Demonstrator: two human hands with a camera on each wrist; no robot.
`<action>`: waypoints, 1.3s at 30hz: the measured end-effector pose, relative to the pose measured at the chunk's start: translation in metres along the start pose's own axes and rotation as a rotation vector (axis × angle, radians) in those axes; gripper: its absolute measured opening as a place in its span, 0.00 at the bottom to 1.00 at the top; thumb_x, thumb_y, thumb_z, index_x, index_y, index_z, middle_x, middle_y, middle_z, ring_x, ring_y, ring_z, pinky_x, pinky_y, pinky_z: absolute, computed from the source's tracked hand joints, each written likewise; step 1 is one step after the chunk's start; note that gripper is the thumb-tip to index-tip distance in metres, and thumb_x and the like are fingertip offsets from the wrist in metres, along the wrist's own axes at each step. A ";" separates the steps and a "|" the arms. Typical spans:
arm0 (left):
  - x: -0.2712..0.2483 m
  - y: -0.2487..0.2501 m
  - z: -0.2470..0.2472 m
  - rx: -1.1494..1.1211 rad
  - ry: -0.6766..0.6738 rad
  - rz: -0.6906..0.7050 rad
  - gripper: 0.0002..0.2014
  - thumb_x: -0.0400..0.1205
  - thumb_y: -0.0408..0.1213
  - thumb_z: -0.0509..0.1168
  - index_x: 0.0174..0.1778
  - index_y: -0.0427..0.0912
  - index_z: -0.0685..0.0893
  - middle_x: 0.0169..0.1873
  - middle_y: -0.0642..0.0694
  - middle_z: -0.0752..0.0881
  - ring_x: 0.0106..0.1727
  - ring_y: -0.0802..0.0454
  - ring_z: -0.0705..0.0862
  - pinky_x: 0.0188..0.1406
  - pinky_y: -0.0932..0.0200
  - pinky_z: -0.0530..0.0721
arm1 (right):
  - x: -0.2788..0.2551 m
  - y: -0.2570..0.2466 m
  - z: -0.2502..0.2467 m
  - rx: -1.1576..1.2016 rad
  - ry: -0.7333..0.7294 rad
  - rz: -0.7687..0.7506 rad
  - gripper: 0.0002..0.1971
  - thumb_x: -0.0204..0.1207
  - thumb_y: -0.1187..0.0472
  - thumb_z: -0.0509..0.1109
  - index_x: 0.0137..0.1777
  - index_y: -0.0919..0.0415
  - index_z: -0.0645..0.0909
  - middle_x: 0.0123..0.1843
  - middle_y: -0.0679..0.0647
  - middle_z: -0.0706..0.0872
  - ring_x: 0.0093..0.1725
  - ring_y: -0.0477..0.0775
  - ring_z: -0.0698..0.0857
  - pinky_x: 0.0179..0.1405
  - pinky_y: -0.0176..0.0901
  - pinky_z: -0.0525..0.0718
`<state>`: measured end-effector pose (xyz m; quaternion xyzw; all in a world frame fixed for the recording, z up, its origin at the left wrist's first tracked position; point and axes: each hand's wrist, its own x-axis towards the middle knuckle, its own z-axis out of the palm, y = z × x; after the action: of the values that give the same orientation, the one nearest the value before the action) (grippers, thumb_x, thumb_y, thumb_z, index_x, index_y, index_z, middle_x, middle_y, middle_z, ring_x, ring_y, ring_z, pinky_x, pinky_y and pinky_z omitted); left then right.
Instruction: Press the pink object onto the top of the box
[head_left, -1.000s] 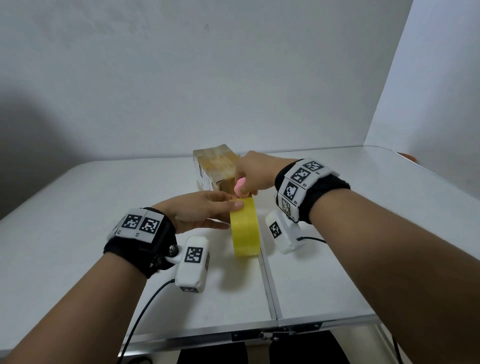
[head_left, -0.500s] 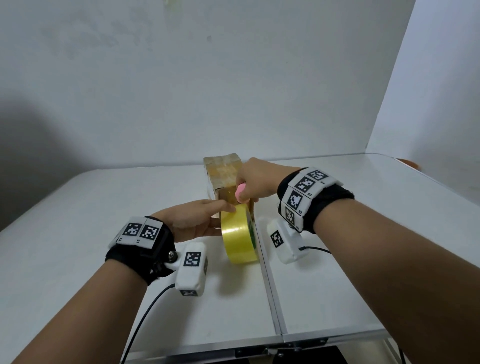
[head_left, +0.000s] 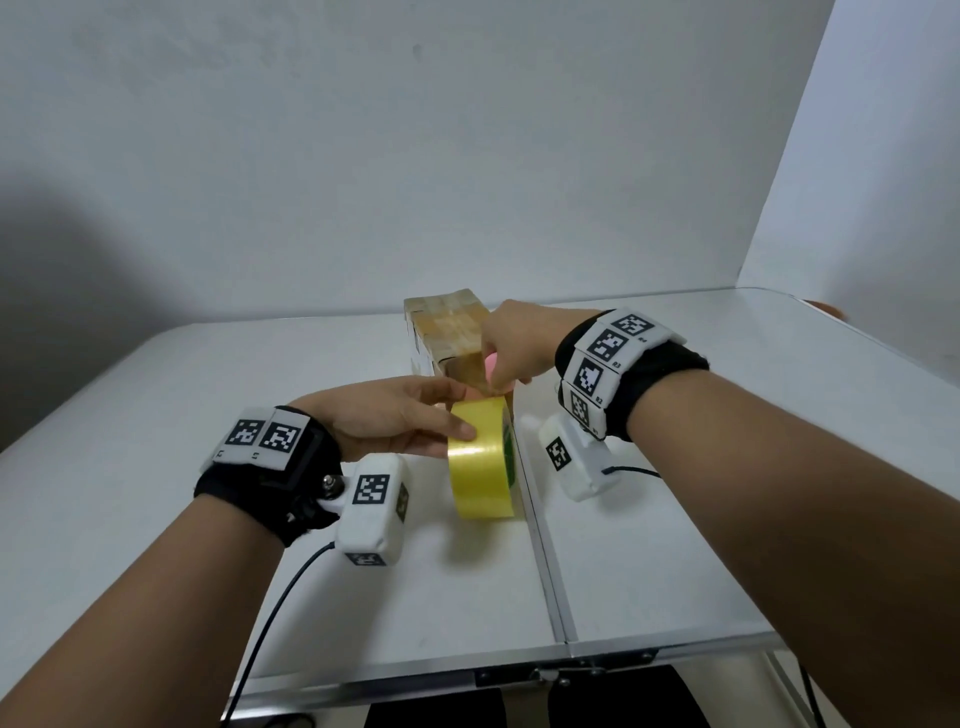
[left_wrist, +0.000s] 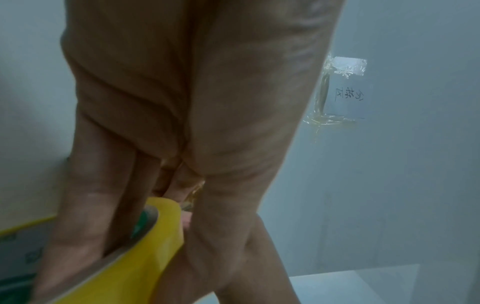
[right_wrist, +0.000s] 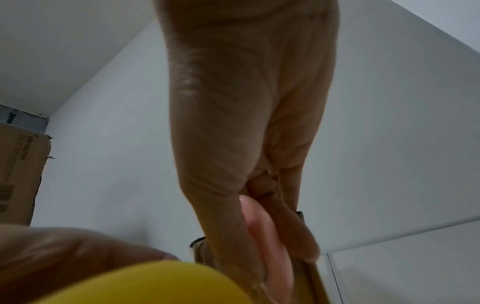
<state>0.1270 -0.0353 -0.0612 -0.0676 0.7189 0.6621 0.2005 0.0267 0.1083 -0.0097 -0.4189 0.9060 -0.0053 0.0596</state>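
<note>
A yellow tape roll (head_left: 480, 457) stands on edge on the white table (head_left: 156, 415), just in front of a small taped cardboard box (head_left: 447, 322). My left hand (head_left: 395, 415) grips the roll (left_wrist: 145, 257), fingers inside its core and thumb on its outer face. My right hand (head_left: 514, 343) is at the near end of the box, above the roll, fingers curled round a small pink object (head_left: 490, 364). In the right wrist view the pink object (right_wrist: 265, 232) sits against the box edge (right_wrist: 311, 277). What the pink object is cannot be told.
A seam (head_left: 545, 561) runs down the table beside the roll. White walls close the back and right. A paper note (left_wrist: 348, 90) is taped to the wall, and a large cardboard box (right_wrist: 18, 174) stands off to the left.
The left thumb has slid further over the roll's outer face, and the roll has turned a little, showing its green inner side. The right hand stays at the box's near end.
</note>
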 end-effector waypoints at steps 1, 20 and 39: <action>-0.001 0.000 -0.002 0.000 -0.005 -0.003 0.23 0.77 0.25 0.71 0.69 0.39 0.80 0.54 0.47 0.90 0.50 0.54 0.90 0.52 0.62 0.89 | 0.001 0.001 0.000 0.021 0.008 0.001 0.09 0.67 0.65 0.73 0.44 0.69 0.89 0.26 0.52 0.83 0.33 0.54 0.85 0.32 0.39 0.80; -0.015 0.002 -0.008 0.134 0.076 -0.033 0.15 0.82 0.31 0.66 0.64 0.35 0.86 0.49 0.43 0.89 0.48 0.50 0.85 0.46 0.63 0.86 | 0.002 0.015 0.010 0.409 0.244 -0.009 0.07 0.73 0.60 0.69 0.42 0.64 0.84 0.39 0.60 0.89 0.40 0.54 0.85 0.38 0.42 0.78; 0.004 0.005 -0.021 0.530 0.605 0.136 0.21 0.85 0.43 0.58 0.72 0.69 0.74 0.50 0.41 0.76 0.44 0.44 0.82 0.52 0.54 0.85 | -0.002 0.015 0.008 0.726 0.281 0.024 0.15 0.73 0.62 0.63 0.25 0.59 0.73 0.20 0.52 0.73 0.23 0.47 0.71 0.21 0.28 0.67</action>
<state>0.1174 -0.0543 -0.0567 -0.1576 0.8941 0.4157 -0.0537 0.0181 0.1199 -0.0183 -0.3553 0.8493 -0.3824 0.0794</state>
